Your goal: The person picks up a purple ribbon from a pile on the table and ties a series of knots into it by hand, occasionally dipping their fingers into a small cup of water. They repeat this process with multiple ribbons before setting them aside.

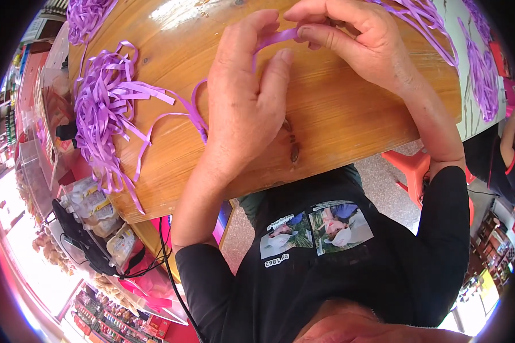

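A purple ribbon (277,38) spans the short gap between my two hands above the wooden table (349,114). My right hand (377,51) pinches it between thumb and fingers. In my left hand (237,97) the ribbon passes along the inner side of the curled fingers, and the thumb stands apart from them. Parts of the left fingers and of the ribbon behind them are hidden. From behind the left wrist, strands run left to a large loose heap of purple ribbon (106,108) on the table.
More purple ribbon bundles (88,20) lie at the far left, with loops (420,26) at the far right and another bundle (483,86) on a white surface. Packaged goods (97,208) stand beside the table's left edge. An orange stool (409,166) is at the right.
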Tool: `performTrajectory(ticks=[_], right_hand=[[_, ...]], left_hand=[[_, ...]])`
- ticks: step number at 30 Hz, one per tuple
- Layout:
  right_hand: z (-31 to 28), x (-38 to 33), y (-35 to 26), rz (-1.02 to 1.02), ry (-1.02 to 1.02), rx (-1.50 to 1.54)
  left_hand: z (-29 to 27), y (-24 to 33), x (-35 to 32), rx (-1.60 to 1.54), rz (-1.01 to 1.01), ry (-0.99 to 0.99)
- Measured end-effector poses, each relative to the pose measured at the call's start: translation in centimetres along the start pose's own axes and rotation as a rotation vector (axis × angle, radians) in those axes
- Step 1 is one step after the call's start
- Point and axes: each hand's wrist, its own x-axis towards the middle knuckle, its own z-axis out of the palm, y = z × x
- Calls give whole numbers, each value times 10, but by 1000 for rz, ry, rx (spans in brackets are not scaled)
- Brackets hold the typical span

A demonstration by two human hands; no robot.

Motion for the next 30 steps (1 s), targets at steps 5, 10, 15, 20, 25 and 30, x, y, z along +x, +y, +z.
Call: performTrajectory(ticks=[5,10,15,20,25,30], right_hand=[[-3,19,-46,841,-112,-185],[-17,12,-42,798,-62,-195],[-13,21,-52,428,-163,-457],[-4,7,-28,269,-216,-476],[-3,-20,17,-398,8,-498],[-11,7,-39,315,-257,-548]], left_hand=[[-2,10,2,-223,-289,-23],[-5,3,2,-197,-345,79],[-9,8,4,-304,-500,96],[-7,7,4,-340,-509,84],[-6,8,3,-250,-390,-45],[-14,-2,4,-12,-265,-71]])
